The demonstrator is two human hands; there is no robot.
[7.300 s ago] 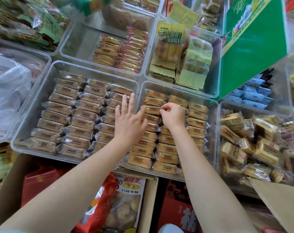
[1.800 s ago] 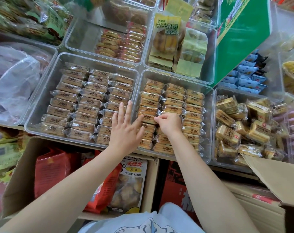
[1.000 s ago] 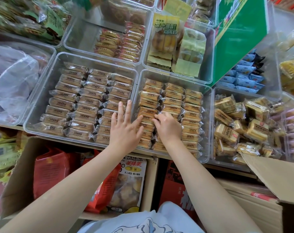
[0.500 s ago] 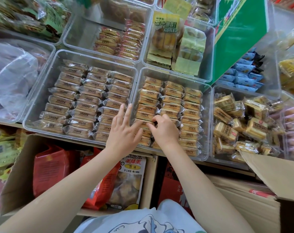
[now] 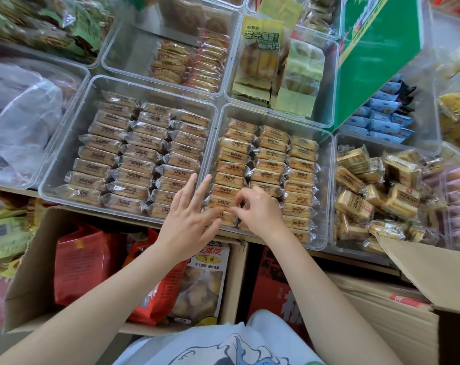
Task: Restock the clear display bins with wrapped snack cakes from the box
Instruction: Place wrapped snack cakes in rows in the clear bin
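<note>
**binwatcher:** Restock looks pretty far along to me. The left clear bin [image 5: 73,143] is packed with three neat rows of wrapped snack cakes [image 5: 144,143], and the middle clear bin [image 5: 326,180] has three rows too, running almost to the front wall. The far end of the middle one has a bare strip, so maybe room for a few more there.

**shelfguy22:** Agreed, the person seems to be on the finishing bit. Right hand [image 5: 260,212] is down at the near end of the middle bin, its grip narrowed to a thumb-and-fingertip pinch on the wrapper of a front cake [image 5: 221,201], probably squaring it into the row. Left hand [image 5: 189,222] is flat and spread, fingers straight, lying over the wall between the two bins, not holding anything.

**binwatcher:** What about the box?

**shelfguy22:** There's a cardboard box flap [image 5: 429,272] at the lower right, but its inside is out of view, so no telling how many cakes are left. The upper clear bin [image 5: 126,48] with the red-wrapped packs [image 5: 192,67] is half bare, though whether that's part of this job can't be told.
</note>
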